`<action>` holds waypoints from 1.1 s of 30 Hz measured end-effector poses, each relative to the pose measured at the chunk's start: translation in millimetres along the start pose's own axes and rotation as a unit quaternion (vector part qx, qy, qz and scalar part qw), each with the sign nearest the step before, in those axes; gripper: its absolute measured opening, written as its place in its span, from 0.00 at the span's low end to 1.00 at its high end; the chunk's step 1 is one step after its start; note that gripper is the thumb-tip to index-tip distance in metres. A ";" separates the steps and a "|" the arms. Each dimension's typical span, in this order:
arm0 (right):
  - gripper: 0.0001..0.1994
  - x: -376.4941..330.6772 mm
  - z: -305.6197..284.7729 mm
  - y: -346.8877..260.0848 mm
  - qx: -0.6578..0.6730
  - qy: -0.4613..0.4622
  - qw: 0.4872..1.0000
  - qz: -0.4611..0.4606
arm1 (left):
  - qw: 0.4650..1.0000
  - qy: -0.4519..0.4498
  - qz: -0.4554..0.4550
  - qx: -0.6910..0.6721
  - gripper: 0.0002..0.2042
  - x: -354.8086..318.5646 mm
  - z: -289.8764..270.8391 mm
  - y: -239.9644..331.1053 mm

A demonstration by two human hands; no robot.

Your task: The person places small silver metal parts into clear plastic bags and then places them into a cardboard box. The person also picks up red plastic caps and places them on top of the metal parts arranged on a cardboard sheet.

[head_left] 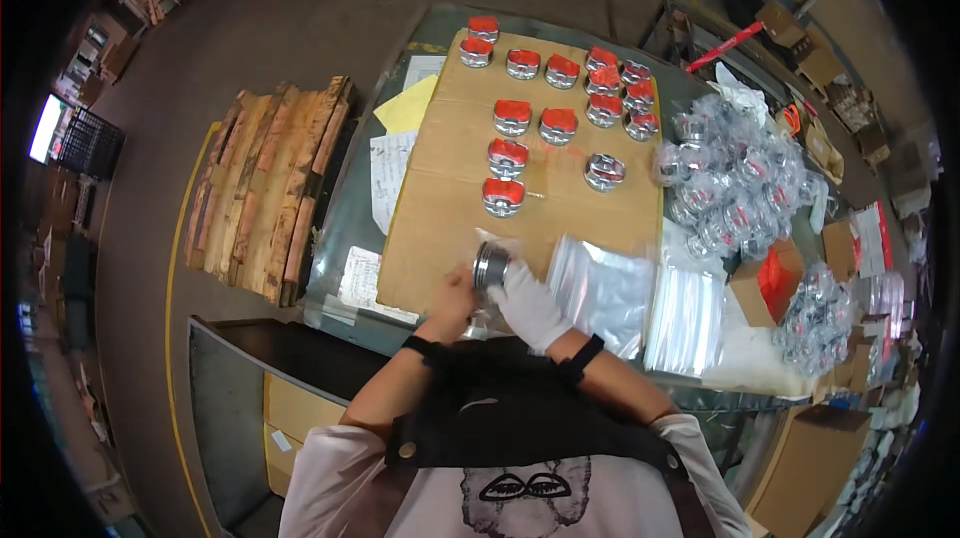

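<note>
A metal engine piston [490, 266] is tipped on its side in front of me, gripped by my right hand [530, 308], which wears a white glove. My bare left hand [455, 298] is closed at the piston's left side, its fingers slightly blurred. They pinch a clear plastic bag [482, 322], which shows in part beneath the piston. Beyond my hands, several pistons with red tops [503, 197] stand on a cardboard sheet [440, 208]. One piston [605, 172] at the right shows less red. Flat clear bags [605, 288] lie in a stack right of my glove.
Bagged pistons [740, 178] are heaped on the table's right side, with another pile [815, 318] nearer. An open carton [765, 283] holds something red. Papers [390, 178] lie along the left table edge. A wooden pallet [265, 193] stands on the floor to the left.
</note>
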State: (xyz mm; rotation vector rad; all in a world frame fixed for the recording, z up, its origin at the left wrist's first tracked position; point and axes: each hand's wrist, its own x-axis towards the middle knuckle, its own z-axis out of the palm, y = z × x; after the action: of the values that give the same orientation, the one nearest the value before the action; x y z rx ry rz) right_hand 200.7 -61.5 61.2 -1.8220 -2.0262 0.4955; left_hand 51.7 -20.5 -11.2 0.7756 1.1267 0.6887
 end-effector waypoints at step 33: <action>0.07 36.9 9.3 -15.4 0.081 -0.136 0.973 -0.166 | 0.709 0.099 0.332 0.614 0.13 -86.2 -8.4 47.9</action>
State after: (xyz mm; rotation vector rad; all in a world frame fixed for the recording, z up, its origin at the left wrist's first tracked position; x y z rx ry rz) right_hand 179.2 -26.5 62.1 -1.3437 -2.3322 0.8157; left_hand 14.7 -61.7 70.8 2.3953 1.4655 0.5264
